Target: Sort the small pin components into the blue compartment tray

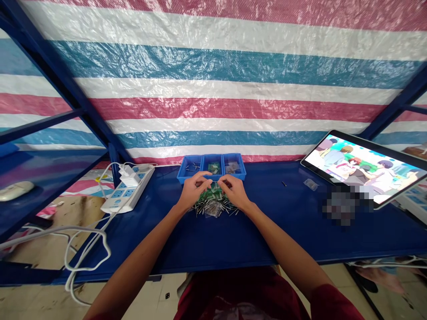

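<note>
My left hand (194,190) and my right hand (234,190) face each other over a pile on the blue table, just in front of a blue divided tray (211,178). On each hand, thumb and forefinger are pinched together. Whatever lies between the fingertips is too small to make out. Beneath the hands, the pile mixes green circuit boards (213,193), many thin metal pins (202,207) and a small clear plastic bag (213,209). The tray's left compartment has a few pins (192,167), its middle one green boards (214,167), its right one a clear bag (231,167).
A white power strip (128,191) with a plugged-in charger (129,176) and loose white cables (86,233) stands left. On the right are a tablet playing a cartoon (363,166), a small clear bag (311,184) and a small dark piece (284,183). Striped sheeting (233,106) hangs behind.
</note>
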`<state>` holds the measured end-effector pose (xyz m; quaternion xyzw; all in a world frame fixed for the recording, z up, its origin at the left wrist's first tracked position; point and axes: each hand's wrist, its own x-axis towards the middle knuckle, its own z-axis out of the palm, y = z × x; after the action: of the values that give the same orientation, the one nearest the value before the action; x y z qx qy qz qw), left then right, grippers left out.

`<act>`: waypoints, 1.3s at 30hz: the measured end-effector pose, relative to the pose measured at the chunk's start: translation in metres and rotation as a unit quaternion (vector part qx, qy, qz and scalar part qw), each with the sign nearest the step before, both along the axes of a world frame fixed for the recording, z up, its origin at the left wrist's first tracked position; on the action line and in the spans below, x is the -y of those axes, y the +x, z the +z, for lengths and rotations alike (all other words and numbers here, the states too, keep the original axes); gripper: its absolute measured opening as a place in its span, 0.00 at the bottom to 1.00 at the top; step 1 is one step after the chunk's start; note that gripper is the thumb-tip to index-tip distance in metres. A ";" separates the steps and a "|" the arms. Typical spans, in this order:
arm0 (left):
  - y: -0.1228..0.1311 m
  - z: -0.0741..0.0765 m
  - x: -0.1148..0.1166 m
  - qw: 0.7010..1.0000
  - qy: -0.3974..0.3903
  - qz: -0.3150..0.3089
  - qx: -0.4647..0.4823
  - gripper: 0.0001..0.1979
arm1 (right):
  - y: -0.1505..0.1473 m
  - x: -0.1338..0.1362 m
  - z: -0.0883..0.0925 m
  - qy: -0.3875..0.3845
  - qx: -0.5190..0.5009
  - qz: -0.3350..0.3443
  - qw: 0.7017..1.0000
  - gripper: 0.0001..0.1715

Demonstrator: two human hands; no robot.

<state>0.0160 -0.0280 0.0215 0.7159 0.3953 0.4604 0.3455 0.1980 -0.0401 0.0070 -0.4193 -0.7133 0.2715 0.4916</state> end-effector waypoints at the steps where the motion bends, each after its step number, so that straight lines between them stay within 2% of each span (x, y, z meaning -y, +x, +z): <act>1: 0.000 0.000 -0.001 1.000 0.005 0.006 0.002 0.15 | 0.000 0.000 0.001 -0.004 -0.007 -0.003 1.000 0.16; 5: 0.000 0.000 -0.002 0.999 0.033 0.026 -0.016 0.13 | 0.001 0.001 0.003 -0.012 -0.025 -0.005 1.000 0.16; 10: 0.001 0.003 0.000 0.997 0.049 0.038 -0.046 0.16 | 0.000 0.000 0.001 -0.020 -0.036 -0.002 0.999 0.15; 16: 0.002 0.002 0.002 0.998 0.032 0.042 -0.019 0.19 | -0.001 0.000 0.001 -0.011 -0.027 0.013 0.999 0.15; 21: 0.005 -0.003 0.001 0.998 0.012 0.047 0.030 0.14 | -0.001 -0.001 -0.001 -0.020 -0.038 -0.005 0.999 0.13; 27: 0.011 -0.007 0.002 0.995 0.008 0.070 0.073 0.13 | -0.003 -0.002 -0.003 -0.029 -0.043 0.005 0.999 0.13; 30: 0.011 -0.006 0.003 0.995 0.010 0.062 0.072 0.13 | -0.004 -0.003 -0.005 -0.035 -0.042 0.009 0.998 0.14; 33: 0.010 -0.005 0.005 0.997 0.002 0.027 0.074 0.12 | -0.004 -0.004 -0.007 -0.040 -0.038 -0.011 0.998 0.15; 36: 0.008 -0.006 0.006 0.998 0.017 0.019 0.049 0.10 | -0.002 -0.006 -0.008 -0.042 -0.038 -0.031 0.998 0.17; 39: 0.007 -0.007 0.005 0.995 0.082 0.052 -0.018 0.10 | 0.000 -0.006 -0.007 -0.036 -0.036 -0.042 0.998 0.17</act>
<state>0.0228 -0.0327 0.0150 0.7284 0.3990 0.4955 0.2544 0.1984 -0.0336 -0.0003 -0.4567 -0.6665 0.2908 0.5125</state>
